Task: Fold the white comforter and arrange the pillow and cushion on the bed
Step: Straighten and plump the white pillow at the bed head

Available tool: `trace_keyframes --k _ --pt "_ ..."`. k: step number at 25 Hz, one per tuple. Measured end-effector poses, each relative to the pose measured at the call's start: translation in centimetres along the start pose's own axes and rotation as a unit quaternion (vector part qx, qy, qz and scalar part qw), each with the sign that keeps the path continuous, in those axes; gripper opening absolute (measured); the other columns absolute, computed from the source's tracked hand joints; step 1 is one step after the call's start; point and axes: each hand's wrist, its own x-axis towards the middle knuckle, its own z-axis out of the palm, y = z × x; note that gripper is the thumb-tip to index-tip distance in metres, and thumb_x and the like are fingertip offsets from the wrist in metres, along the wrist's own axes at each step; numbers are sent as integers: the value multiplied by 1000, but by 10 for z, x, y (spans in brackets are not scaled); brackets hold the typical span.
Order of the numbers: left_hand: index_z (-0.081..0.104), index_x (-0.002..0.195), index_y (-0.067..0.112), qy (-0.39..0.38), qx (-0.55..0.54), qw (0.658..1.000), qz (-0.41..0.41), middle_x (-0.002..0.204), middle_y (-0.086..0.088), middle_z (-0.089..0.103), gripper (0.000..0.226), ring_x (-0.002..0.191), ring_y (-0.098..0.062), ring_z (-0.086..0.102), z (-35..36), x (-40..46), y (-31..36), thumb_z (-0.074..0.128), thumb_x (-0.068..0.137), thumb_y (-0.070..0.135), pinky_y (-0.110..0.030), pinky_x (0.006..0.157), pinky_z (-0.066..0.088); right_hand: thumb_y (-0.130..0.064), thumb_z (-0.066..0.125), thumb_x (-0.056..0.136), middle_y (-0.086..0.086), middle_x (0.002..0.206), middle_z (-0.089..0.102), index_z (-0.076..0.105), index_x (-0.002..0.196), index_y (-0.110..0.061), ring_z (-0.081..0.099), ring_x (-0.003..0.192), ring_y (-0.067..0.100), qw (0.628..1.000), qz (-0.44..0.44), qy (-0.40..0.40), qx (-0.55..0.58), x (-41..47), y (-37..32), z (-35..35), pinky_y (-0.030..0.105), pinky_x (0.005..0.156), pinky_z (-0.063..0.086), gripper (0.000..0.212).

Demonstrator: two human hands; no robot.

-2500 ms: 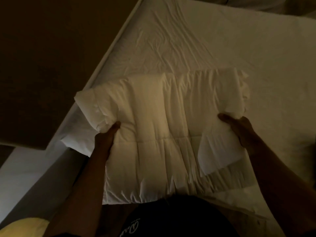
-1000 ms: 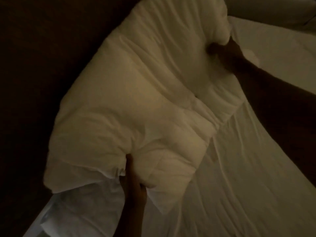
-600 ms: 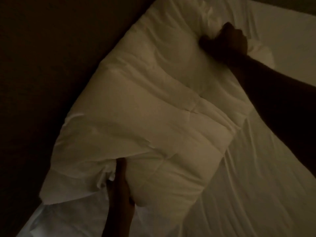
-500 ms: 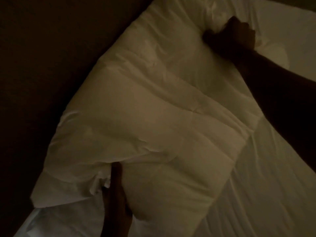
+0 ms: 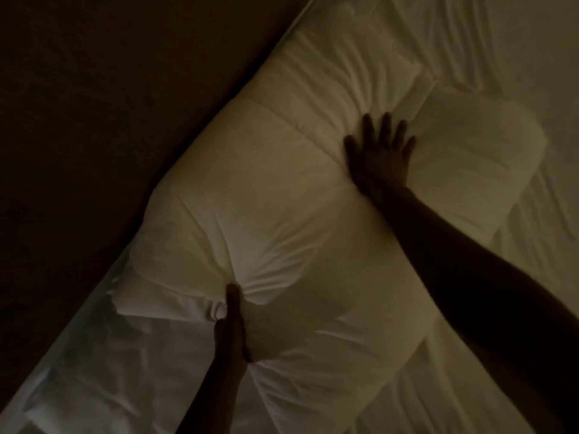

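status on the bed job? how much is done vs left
Done: the comforter looks folded into a thick bundle lying along the bed edge. In hand: the right hand presses flat on top with spread fingers, while the left hand grips the near edge, where the fabric bunches. Left: pillow and cushion; neither is in view, so arranging them is apparently not yet done.

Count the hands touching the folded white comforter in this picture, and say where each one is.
2. The right hand presses flat on the comforter towards its far end; the left hand grips its near edge.
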Motion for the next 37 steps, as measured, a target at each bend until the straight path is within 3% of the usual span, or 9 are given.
trace_keyframes --k 4,7,10,15,19,24,29,34,37 --pt "67 115 12 29 -58 994 89 88 -26 61 73 63 -8 60 -38 -5 13 64 73 71 -30 62 52 -68 14 93 5 164 1 6 154 -37 -7 150 34 999 -39 -6 11 -88 -18 15 57 119 -3 70" --pt "68 94 22 67 -99 979 167 92 -5 66 56 88 -20 63 -85 6 53 68 69 72 -38 73 52 -69 17 94 4 165 0 4 154 -41 -6 150 35 996 -86 -12 -3 -148 -27 21 58 119 0 67" --pt "68 112 31 -18 -104 982 159 125 -7 64 55 112 -24 59 -106 7 93 73 70 66 -48 92 50 -68 22 94 6 165 3 6 154 -39 -2 150 38 993 -119 -9 -20 -200 -37 22 60 118 6 68" --pt "55 135 36 -55 -53 977 200 131 5 64 78 117 -21 62 -131 6 147 77 66 66 -44 85 54 -69 30 92 9 164 -1 12 155 -36 -6 150 39 982 -181 -50 -36 -300 -52 40 58 119 6 73" --pt "39 144 25 53 6 986 159 129 -6 53 77 108 -28 58 -149 15 128 70 81 56 -50 84 53 -64 34 94 6 164 -3 12 155 -36 -7 150 36 961 -242 -123 -60 -379 -30 57 60 117 13 71" --pt "42 140 6 -1 20 996 88 131 -27 55 61 101 -35 60 -156 11 100 35 102 52 -47 78 51 -50 53 84 5 164 -9 1 157 -22 -10 150 33 947 -242 -202 -67 -460 -14 63 52 118 8 94" --pt "55 111 2 -65 199 973 93 102 -24 63 33 82 -32 62 -171 -48 15 44 103 32 -40 68 51 -34 55 83 6 164 -12 10 156 -15 -10 151 31 947 -209 -240 -48 -504 -18 58 49 123 7 88" --pt "59 94 12 -167 417 890 73 93 -15 67 17 80 -29 64 -201 -104 -88 56 98 28 -40 71 53 -41 40 97 -2 164 -10 15 155 -21 6 151 23 954 -45 -296 27 -576 -12 42 37 122 18 67" --pt "61 100 17 -212 595 766 119 103 -7 69 21 100 -28 66 -228 -125 -135 56 94 37 -40 90 54 -49 34 98 5 163 14 22 154 -19 27 144 27 945 41 -324 29 -626 5 35 37 119 22 64"
